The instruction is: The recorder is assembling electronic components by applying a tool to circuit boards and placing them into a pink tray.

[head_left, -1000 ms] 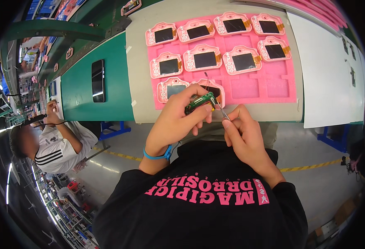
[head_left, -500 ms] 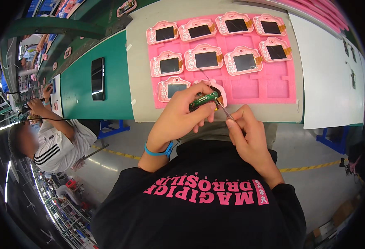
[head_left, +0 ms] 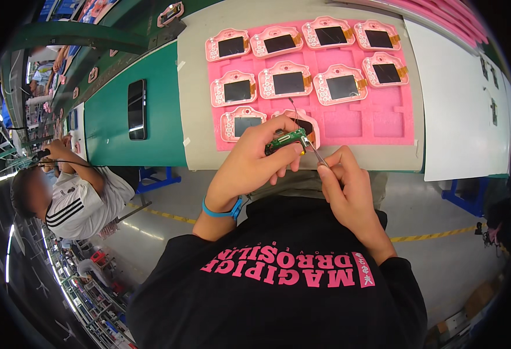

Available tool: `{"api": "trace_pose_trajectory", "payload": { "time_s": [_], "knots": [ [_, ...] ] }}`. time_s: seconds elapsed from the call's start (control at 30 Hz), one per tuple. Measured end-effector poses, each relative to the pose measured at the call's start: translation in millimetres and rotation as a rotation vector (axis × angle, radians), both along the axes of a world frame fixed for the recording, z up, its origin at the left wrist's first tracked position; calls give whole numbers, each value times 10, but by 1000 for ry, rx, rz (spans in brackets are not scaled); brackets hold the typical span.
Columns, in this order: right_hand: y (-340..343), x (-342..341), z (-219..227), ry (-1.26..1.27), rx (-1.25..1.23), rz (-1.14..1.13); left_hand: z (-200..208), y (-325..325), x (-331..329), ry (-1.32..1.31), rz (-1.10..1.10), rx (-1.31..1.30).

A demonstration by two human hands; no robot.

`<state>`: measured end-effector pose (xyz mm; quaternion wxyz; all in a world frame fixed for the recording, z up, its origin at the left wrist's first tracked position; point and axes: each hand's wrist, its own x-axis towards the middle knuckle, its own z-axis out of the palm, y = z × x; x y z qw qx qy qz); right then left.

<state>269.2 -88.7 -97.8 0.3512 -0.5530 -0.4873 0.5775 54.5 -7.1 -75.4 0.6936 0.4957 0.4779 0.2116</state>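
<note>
Above the near edge of the bench, my left hand (head_left: 254, 160) is closed round a small green circuit board (head_left: 286, 141), pinched between thumb and fingers. A thin dark wire (head_left: 294, 108) sticks up from the board. My right hand (head_left: 346, 185) grips metal tweezers (head_left: 317, 156), whose tips meet the board's right end. What exactly the tips touch is too small to tell. Just behind the board lies a pink camera-shaped housing (head_left: 315, 128) with a dark screen, partly hidden by my left hand.
More pink housings (head_left: 284, 80) with screens and orange ribbon cables sit in a pink foam tray (head_left: 409, 141). A black phone (head_left: 137, 110) lies on the green mat (head_left: 162, 134) to the left. White sheeting (head_left: 441, 116) covers the right side. A co-worker (head_left: 84, 200) sits at far left.
The thin wire now stands more upright, its tip shifted right. The tweezers have moved very slightly at the board's end. At far left the co-worker's hands have shifted.
</note>
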Motion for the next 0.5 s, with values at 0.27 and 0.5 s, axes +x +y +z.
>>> {"api": "trace_pose_trajectory", "payload": {
  "time_s": [0.27,0.5],
  "knots": [
    [0,-8,-62,8,-1,-10,-13,-25,3,6,-7,13],
    [-24,-4,-75,49,-18,-47,9,-46,43,-3,4,6]
  ]
}}
